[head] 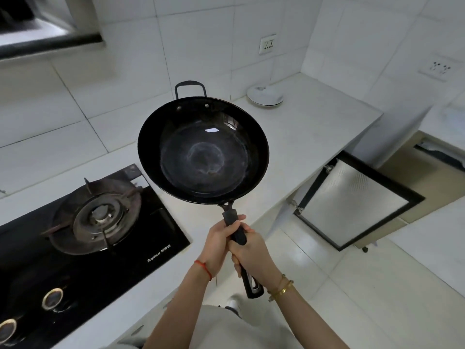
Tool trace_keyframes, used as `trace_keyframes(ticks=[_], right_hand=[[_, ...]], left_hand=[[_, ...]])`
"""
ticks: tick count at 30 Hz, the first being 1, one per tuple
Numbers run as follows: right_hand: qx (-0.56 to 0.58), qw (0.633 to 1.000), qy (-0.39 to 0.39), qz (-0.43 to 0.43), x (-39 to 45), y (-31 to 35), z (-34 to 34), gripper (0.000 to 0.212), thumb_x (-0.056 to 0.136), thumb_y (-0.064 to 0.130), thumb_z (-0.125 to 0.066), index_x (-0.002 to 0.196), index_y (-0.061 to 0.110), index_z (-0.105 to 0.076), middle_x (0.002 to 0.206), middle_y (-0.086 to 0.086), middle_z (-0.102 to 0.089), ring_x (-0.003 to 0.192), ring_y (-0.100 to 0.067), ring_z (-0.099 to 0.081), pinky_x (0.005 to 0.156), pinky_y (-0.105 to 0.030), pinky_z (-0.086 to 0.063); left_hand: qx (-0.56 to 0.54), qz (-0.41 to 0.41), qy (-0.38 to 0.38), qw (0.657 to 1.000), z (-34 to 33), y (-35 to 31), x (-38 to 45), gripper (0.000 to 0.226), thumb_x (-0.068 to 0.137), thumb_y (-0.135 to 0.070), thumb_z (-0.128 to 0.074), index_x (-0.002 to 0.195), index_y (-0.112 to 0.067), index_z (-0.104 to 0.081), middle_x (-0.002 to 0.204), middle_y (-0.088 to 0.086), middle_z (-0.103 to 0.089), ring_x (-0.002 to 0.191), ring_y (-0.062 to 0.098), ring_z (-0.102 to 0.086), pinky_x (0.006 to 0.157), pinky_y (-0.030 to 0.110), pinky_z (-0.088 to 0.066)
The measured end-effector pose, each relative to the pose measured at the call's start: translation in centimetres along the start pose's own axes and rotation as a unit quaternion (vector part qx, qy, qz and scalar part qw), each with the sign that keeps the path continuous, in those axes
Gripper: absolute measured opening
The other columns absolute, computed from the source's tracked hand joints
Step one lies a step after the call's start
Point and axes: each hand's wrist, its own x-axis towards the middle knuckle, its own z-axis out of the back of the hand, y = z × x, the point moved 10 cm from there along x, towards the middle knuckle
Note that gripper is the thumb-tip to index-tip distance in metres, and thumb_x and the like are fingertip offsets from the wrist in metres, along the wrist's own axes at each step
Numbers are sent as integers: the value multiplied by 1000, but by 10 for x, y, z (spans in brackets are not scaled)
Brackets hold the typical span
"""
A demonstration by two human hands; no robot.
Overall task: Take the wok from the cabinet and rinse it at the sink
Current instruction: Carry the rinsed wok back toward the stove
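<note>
A black wok [203, 149] with a long black handle and a small loop handle at its far rim hangs level above the white counter, just right of the gas stove. Its inside is empty and shows a pale ring at the bottom. Both hands grip the long handle: my left hand [219, 244] is higher up, close to the bowl, and my right hand [254, 256] is wrapped around it just below. The cabinet door [352, 200] under the counter on the right stands open. No sink is in view.
A black glass gas stove [83, 238] with one burner and two knobs fills the lower left. A white lidded dish [265, 95] sits at the back of the counter [314, 129]. Wall sockets [268, 44] are on the tiled wall. White floor tiles lie at the lower right.
</note>
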Motion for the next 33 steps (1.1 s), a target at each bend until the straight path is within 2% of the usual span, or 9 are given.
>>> trace_keyframes(ticks=[3,5,9,12,17,24,27,31,33], right_hand=[[-42,999,-10,0,39,8,7,23,85,16,-56,76,-5,-56,44,-17,-53,33,-29,-51,38,-24,-41],[-38,999,2,-7,58,9,6,21,85,16,-57,75,-2,-57,43,-15,-52,30,-25,-50,35,-23,-38],[-57,998,33,-20,92,7,5,29,85,19,-56,58,6,-56,36,-6,-50,27,-18,-49,35,-22,-39],[-76,995,54,-23,115,2,-1,34,84,21,-55,52,9,-57,36,-10,-51,29,-21,-51,38,-23,-41],[-90,990,96,-41,153,-9,-4,28,81,20,-54,61,1,-60,38,-9,-52,29,-25,-52,34,-25,-41],[-110,981,159,-32,195,-6,1,26,82,21,-53,60,9,-59,35,-4,-51,28,-21,-52,32,-23,-40],[-127,978,165,-28,209,-8,2,25,86,22,-53,68,6,-61,34,-2,-51,27,-18,-51,30,-21,-38],[-112,973,198,-27,221,-10,-2,15,84,18,-52,76,7,-60,34,-3,-51,27,-19,-50,30,-23,-39],[-111,971,212,-28,224,-11,-3,13,82,17,-51,78,7,-59,35,-3,-52,27,-20,-50,31,-23,-39]], left_hand=[[-11,1,-13,1000,3,-14,33,26,99,-14,-48,118,-1,-59,94,12,-71,95,25,-68,83,33,-51],[-21,3,-27,999,6,-19,50,27,100,-14,-47,119,1,-58,99,16,-72,97,24,-70,84,31,-51],[-45,0,-67,997,17,-27,80,28,100,-11,-46,120,6,-57,103,19,-73,97,27,-71,85,31,-53],[-56,-2,-94,994,24,-30,95,29,101,-12,-45,120,6,-56,108,20,-73,100,30,-71,85,31,-53],[-69,-6,-141,988,30,-33,121,30,101,-15,-45,123,2,-57,110,16,-74,105,28,-69,92,33,-52],[-127,-16,-222,967,29,-40,151,23,102,-14,-44,118,0,-53,109,19,-73,100,30,-69,96,39,-51],[-133,-19,-251,959,29,-39,160,24,102,-15,-43,115,0,-57,103,17,-74,96,26,-69,91,34,-52],[-139,-21,-292,946,34,-37,168,21,102,-11,-42,110,1,-57,81,10,-68,81,21,-65,80,27,-52],[-141,-22,-303,942,34,-38,171,19,102,-10,-41,109,1,-55,77,8,-63,78,21,-61,82,28,-50]])
